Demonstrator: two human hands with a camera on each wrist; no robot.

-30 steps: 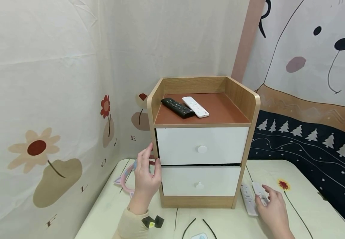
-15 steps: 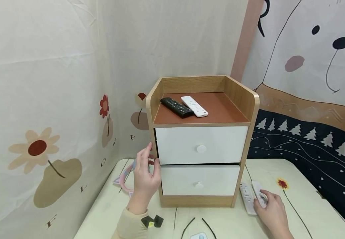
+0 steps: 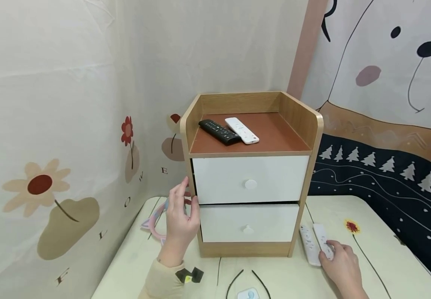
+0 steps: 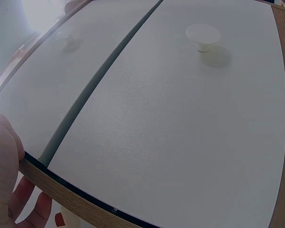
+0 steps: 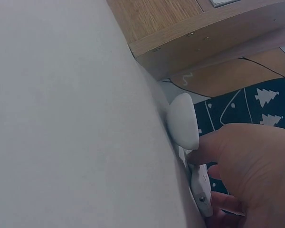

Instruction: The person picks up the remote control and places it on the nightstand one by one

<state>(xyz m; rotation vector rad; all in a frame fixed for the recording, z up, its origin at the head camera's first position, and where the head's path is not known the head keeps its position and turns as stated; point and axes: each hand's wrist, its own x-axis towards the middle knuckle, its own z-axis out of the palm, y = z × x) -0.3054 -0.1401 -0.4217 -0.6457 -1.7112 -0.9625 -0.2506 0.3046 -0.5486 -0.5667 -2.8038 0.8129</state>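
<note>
The right hand [image 3: 342, 265] has its grip on the outer white remote [image 3: 322, 234], pinching its near end between thumb and fingers. That remote lies on the cream tabletop [image 3: 282, 274], to the right of the cabinet [image 3: 245, 250], with its far end pointing away from the person. The inner white remote [image 3: 310, 246] lies just beside it, on the cabinet's side; in the right wrist view the ends of these 2 remotes show close together, with the thumb by the rounded white end. The left hand [image 3: 182, 220] is at the cabinet's left side, its grip released: the thumb rests at the front edge and the fingers, mostly straight, lie against the outside of the wooden panel. The cabinet stands upright and has 2 white drawers, the upper drawer [image 3: 221, 178] and the lower drawer [image 3: 221, 224], each with 1 round knob; a dark gap runs between them. On its brown top lie 2 more remotes, a black remote [image 3: 219, 132] and a white remote [image 3: 242, 131], side by side at a slant and touching or nearly so. Behind the left hand, a pink headband [image 3: 155, 226] lies on the tabletop, partly hidden. A flower [image 3: 351, 226] is printed on the tabletop beyond the right hand.
</note>
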